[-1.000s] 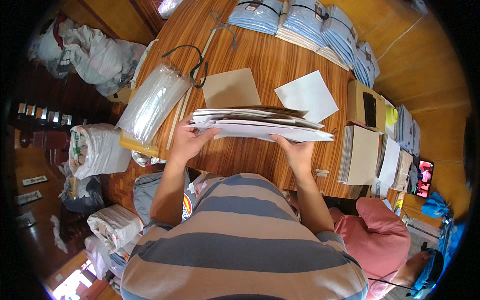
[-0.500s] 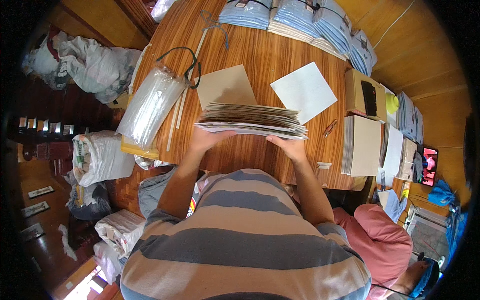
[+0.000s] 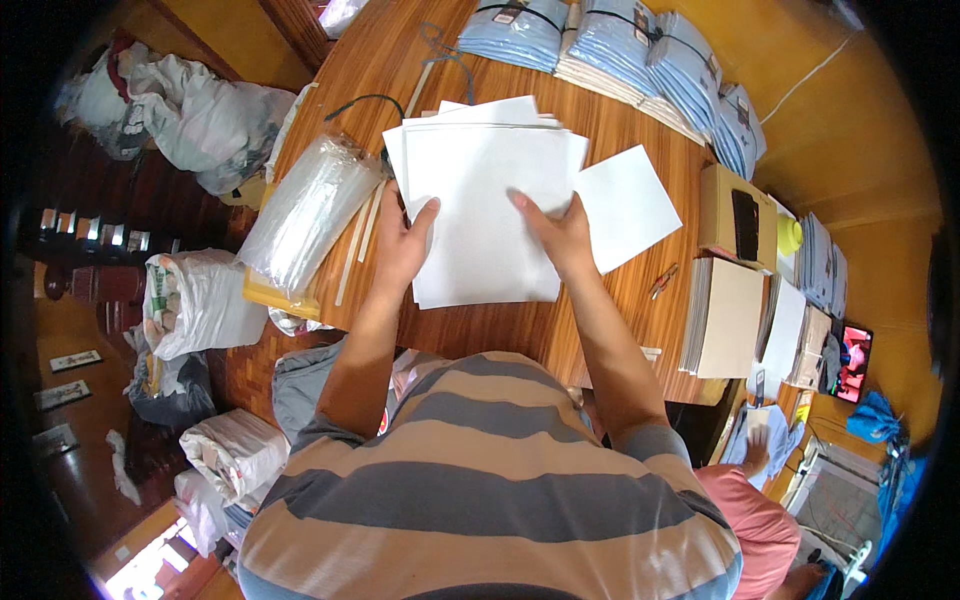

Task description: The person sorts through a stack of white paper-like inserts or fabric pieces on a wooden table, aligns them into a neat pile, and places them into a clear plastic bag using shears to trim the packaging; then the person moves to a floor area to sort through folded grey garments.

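Observation:
A loose stack of cardboard sheets (image 3: 490, 220), white face up with uneven edges, sits between my two hands in the middle of the wooden table. My left hand (image 3: 402, 245) grips its left edge, thumb on top and fingers tucked beneath. On the opposite side my right hand (image 3: 562, 238) holds the right edge the same way, its thumb lying on the top sheet. Just right of the stack, a single white sheet (image 3: 635, 205) lies flat on the table, partly behind my right hand.
Left lies a clear plastic bundle (image 3: 312, 205). Folded blue shirts (image 3: 510, 35) line the far edge. To the right are small red-handled snips (image 3: 663, 281), a cardboard box (image 3: 720, 215) with a black phone (image 3: 745, 225), and upright brown cardboard (image 3: 730, 318). Another person's hand (image 3: 757, 452) rests on blue cloth.
The stack has turned from edge-on to white face up, away from my body, and its sheets spread unevenly. It now covers the brown sheet. The other person's hand has come into view.

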A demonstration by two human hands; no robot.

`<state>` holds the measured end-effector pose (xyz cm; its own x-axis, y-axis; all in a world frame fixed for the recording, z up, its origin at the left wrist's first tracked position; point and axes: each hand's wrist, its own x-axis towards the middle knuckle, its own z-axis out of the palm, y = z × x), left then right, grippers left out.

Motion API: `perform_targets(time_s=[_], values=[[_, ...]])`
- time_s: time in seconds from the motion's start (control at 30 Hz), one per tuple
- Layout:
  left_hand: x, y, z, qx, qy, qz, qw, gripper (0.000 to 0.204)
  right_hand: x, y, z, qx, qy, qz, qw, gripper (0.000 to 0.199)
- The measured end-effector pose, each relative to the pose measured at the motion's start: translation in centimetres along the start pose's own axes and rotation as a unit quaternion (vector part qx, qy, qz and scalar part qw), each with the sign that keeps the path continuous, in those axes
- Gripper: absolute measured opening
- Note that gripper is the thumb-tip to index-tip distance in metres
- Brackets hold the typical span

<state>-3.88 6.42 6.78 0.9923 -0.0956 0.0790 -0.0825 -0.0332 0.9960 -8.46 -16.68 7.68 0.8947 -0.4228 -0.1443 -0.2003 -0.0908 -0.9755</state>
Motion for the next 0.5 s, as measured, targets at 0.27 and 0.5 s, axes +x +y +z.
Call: perform_targets(time_s=[0.27, 0.5], values=[[1.6, -10.2, 0.3, 0.207, 0.155, -0.125, 0.958, 0.06, 6.6, 7.5, 4.4, -0.474, -0.013, -0.12, 0.872, 0.085], [2.7, -10.0, -0.8, -0.18, 0.126, -0.223, 0.95, 0.045, 8.0, 8.3, 4.2, -0.222, -0.088, 0.085, 0.967, 0.081]])
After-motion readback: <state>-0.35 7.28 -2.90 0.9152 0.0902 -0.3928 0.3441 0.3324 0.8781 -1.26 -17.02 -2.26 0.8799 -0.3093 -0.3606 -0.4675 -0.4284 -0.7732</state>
